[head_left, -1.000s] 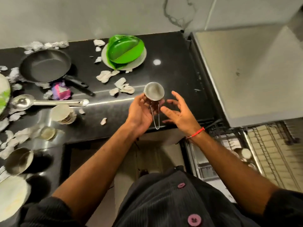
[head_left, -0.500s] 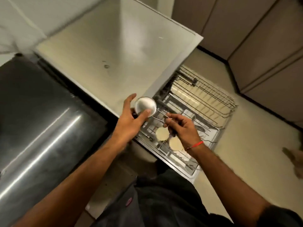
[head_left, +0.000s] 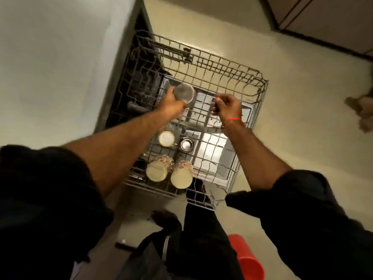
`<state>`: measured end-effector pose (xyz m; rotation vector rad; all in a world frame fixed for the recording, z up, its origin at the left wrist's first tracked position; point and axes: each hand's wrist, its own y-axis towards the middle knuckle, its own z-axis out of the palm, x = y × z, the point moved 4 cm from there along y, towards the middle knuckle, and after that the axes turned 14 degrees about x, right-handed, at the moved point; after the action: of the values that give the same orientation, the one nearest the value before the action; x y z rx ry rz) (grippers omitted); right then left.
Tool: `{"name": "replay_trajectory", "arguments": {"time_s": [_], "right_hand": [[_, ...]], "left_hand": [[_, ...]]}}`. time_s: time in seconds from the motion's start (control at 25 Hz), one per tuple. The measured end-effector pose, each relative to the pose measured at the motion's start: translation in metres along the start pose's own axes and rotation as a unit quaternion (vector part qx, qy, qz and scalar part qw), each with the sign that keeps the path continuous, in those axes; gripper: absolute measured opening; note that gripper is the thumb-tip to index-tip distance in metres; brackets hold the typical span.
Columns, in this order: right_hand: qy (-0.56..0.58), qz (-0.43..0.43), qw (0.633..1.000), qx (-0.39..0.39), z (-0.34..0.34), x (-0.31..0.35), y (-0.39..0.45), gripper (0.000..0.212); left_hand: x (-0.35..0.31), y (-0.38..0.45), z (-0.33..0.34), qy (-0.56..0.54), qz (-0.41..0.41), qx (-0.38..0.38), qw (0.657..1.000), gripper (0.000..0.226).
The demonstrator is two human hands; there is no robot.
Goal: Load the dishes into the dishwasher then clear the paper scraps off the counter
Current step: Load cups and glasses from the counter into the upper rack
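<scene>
Steel, small and round, the strainer cup [head_left: 184, 93] hangs over the pulled-out wire dishwasher rack [head_left: 260, 91], left hand [head_left: 171, 104] grasping its bowl, right hand [head_left: 228, 106] pinching its thin handle; dish-loading underway, needing a free slot.

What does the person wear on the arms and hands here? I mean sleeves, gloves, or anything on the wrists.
Both forearms are bare; dark, nearly black sleeves are pushed up near the elbows. The left hand and the right hand wear no gloves, and no rings are discernible. A thin red thread bracelet circles the right wrist. The left wrist shows nothing.
</scene>
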<state>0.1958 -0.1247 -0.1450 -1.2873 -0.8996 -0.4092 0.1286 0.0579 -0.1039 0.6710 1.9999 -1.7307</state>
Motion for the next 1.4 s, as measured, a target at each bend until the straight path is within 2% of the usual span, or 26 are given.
{"name": "replay_trajectory", "arguments": {"time_s": [0.2, 0.32, 0.44, 0.48, 0.6, 0.68, 0.76, 0.88, 1.08, 1.24, 1.32, 1.4], "right_hand": [[-0.086, 0.090, 0.990, -0.066, -0.028, -0.040, 0.080, 0.032], [-0.150, 0.148, 0.973, -0.096, -0.054, -0.075, 0.102, 0.029], [-0.174, 0.158, 0.969, -0.077, -0.071, -0.121, 0.123, 0.019], [-0.175, 0.161, 0.969, -0.063, -0.069, -0.119, 0.120, 0.020], [-0.229, 0.156, 0.960, -0.038, -0.052, -0.068, 0.077, 0.043], [-0.308, 0.118, 0.943, -0.046, -0.049, -0.040, 0.055, 0.050], [-0.363, 0.050, 0.928, -0.062, -0.046, -0.019, 0.035, 0.046], [-0.368, -0.049, 0.928, -0.039, -0.019, 0.006, 0.003, 0.036], [-0.302, -0.233, 0.919, 0.096, 0.070, 0.037, -0.074, 0.024], [-0.282, -0.358, 0.862, 0.221, 0.178, 0.059, -0.170, 0.021], [-0.279, -0.398, 0.830, 0.272, 0.229, 0.056, -0.222, 0.020], [-0.277, -0.398, 0.807, 0.336, 0.283, 0.044, -0.277, 0.020]], "left_hand": [[0.004, 0.078, 0.022, 0.052, -0.059, 0.090, 0.993, 0.068], [0.010, 0.094, 0.042, 0.090, -0.080, 0.110, 0.987, 0.070], [0.014, 0.099, 0.055, 0.099, -0.097, 0.102, 0.985, 0.074], [0.012, 0.098, 0.056, 0.099, -0.103, 0.105, 0.984, 0.075], [0.005, 0.083, 0.051, 0.103, -0.085, 0.100, 0.986, 0.074], [0.003, 0.063, 0.042, 0.116, -0.051, 0.061, 0.990, 0.077], [0.006, 0.035, 0.030, 0.110, -0.010, 0.017, 0.994, 0.077], [0.019, -0.012, 0.014, 0.112, 0.045, -0.034, 0.992, 0.069], [0.042, -0.128, -0.010, 0.100, 0.172, -0.110, 0.974, 0.054], [0.085, -0.242, -0.052, 0.070, 0.246, -0.256, 0.932, 0.045], [0.121, -0.296, -0.073, 0.020, 0.241, -0.326, 0.914, 0.043], [0.167, -0.353, -0.093, -0.036, 0.231, -0.391, 0.890, 0.042]]}}
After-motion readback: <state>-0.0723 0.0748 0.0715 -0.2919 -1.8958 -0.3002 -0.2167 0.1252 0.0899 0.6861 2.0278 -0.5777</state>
